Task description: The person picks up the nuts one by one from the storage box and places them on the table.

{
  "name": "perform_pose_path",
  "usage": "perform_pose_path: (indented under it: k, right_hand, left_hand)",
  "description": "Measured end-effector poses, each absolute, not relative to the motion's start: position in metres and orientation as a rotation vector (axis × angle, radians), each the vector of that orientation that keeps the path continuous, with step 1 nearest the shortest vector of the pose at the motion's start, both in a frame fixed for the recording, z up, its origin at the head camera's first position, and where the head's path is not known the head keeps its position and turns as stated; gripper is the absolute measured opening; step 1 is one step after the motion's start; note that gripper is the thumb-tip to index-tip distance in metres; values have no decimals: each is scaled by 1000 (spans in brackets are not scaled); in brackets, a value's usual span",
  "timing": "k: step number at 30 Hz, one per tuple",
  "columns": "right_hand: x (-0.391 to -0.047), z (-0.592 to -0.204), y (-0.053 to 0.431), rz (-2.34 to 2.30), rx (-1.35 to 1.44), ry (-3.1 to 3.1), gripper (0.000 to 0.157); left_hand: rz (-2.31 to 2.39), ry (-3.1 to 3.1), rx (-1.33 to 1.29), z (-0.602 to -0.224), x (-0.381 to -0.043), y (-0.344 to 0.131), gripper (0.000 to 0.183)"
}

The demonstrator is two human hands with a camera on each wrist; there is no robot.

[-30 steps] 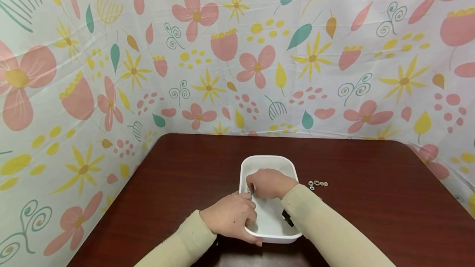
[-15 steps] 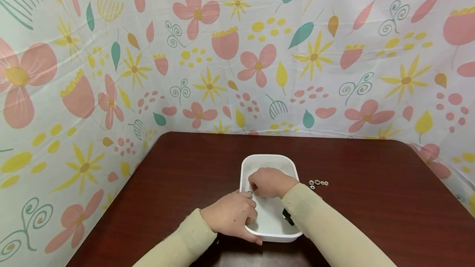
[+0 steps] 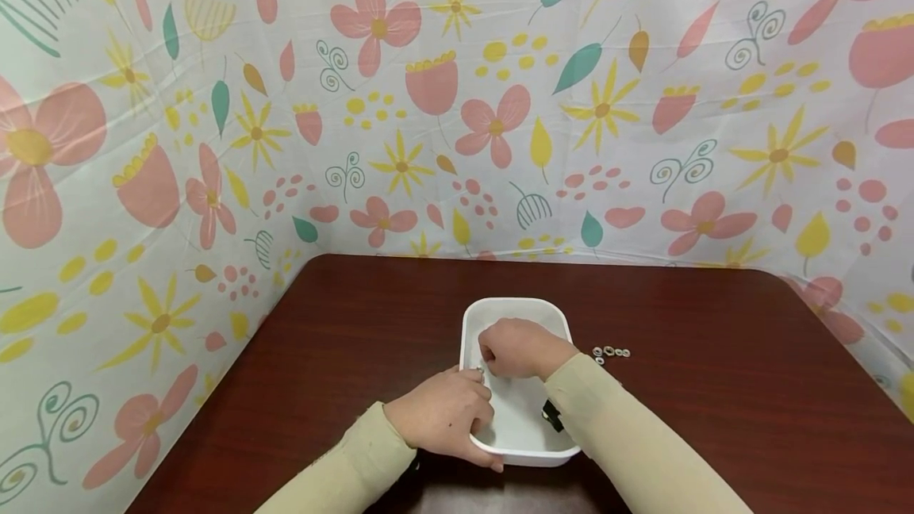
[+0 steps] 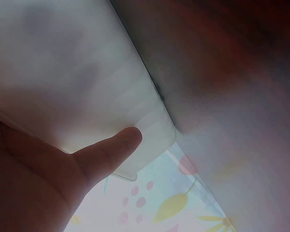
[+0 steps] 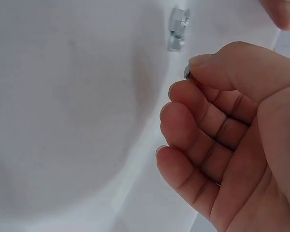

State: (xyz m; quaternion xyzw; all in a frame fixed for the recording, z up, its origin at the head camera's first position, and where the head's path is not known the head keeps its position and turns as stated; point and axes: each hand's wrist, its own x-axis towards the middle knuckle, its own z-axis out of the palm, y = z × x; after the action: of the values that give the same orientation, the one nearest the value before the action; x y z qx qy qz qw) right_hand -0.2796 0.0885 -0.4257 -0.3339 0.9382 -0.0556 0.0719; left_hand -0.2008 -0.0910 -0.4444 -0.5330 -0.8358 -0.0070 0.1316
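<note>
A white rectangular tray [image 3: 524,439] stands on the table. My left hand [image 3: 443,411] grips its near left rim, fingers over the edge inside; in the left wrist view the thumb [image 4: 111,150] lies along the outer wall. My right hand [image 3: 520,347] is inside the tray, close to the left wall. Between its thumb and forefinger it pinches a small metal nut [image 5: 187,72], mostly hidden by the fingertips. Just beyond those fingertips, two more shiny nuts [image 5: 178,26] sit end to end by the tray wall. The other right-hand fingers are curled in.
Several small metal nuts [image 3: 609,351] lie on the dark red table [image 3: 385,308] just right of the tray. A black wrist device [image 3: 552,416] shows under the right sleeve. A flower-printed cloth [image 3: 500,181] stands behind and left of the table.
My right fingertips have drawn slightly away from the metal pieces by the left hand. The left hand keeps its grip, and the tray stays in place.
</note>
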Motion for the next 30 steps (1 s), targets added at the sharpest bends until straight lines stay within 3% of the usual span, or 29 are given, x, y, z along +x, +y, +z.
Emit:
perform_pose_path:
  k: [18, 30]
  right_hand:
    - [-259, -385, 112, -376, -1180, 2920, 21]
    - [-242, -364, 141, -485, -986, 2968, 16]
  left_hand:
    - [-15, -2461, -1548, -443, -201, -91, 58]
    - [-37, -2489, -1560, -443, -201, -91, 58]
